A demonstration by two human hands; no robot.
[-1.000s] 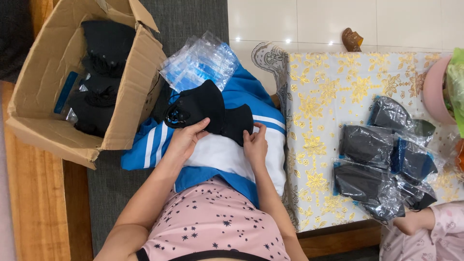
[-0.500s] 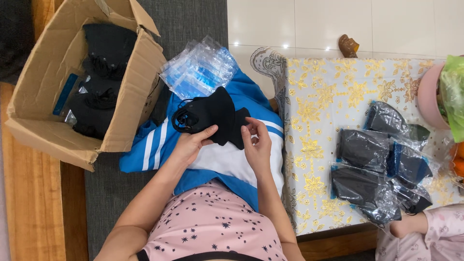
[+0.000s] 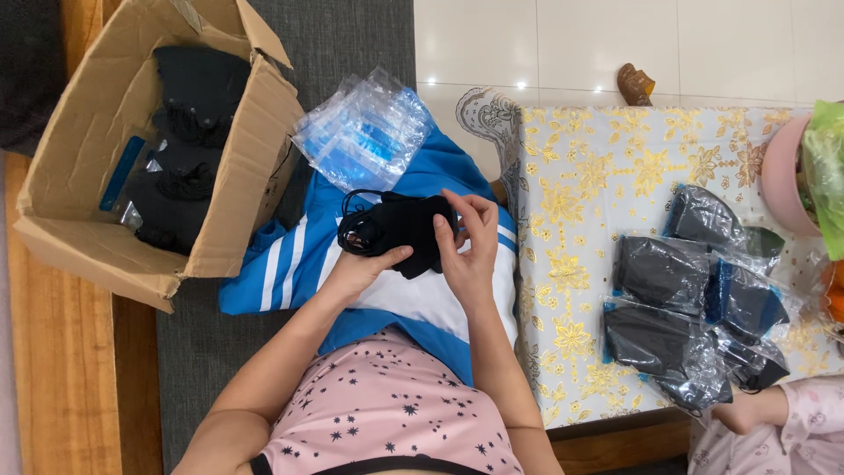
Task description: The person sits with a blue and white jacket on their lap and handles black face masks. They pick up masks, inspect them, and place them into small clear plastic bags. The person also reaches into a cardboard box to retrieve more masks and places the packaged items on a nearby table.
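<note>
I note both hands, left hand (image 3: 365,268) and right hand (image 3: 466,255), clamped on a black mask (image 3: 400,230) at frame centre. Four bagged masks (image 3: 694,299) lie on the counter (image 3: 580,176) right; the box (image 3: 132,158) upper left holds more.

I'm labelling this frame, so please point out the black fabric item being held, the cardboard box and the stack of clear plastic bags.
black fabric item (image 3: 400,227), head view, its middle between both hands.
cardboard box (image 3: 242,189), head view, its right wall.
clear plastic bags (image 3: 365,132), head view, top of the stack.
</note>
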